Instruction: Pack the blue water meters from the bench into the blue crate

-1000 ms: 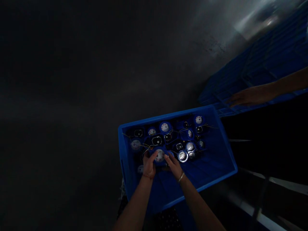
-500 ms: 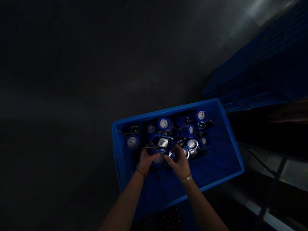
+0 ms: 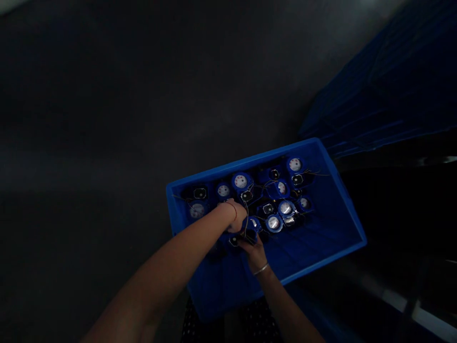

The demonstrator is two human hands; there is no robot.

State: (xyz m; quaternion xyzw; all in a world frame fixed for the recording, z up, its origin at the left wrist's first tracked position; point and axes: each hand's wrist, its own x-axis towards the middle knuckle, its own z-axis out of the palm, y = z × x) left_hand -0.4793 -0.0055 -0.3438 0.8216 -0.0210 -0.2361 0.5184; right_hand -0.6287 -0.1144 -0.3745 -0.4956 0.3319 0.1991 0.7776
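Note:
Several blue water meters with round white dials and thin wires lie in a blue plastic crate (image 3: 335,224). My right hand (image 3: 255,252) is closed around the lower edge of one water meter (image 3: 253,236), tilted near the crate's middle. Just above it, my left hand (image 3: 237,219) is curled over the same spot, knuckles up; its fingertips and whatever they grip are hidden. Wires hang beside that hand. Nearby are another water meter (image 3: 241,181) behind my hands and one more (image 3: 273,223) to their right.
Dark grey floor (image 3: 107,119) spreads beyond the crate and to its left. At the right stands a stack of blue crates (image 3: 385,90). Loose wires (image 3: 317,173) stick up from the meters inside the crate. The light is dim.
My left hand has reached across toward my right and turned knuckles up. My right hand has shifted down and left. The meter held between both hands has turned and been lowered.

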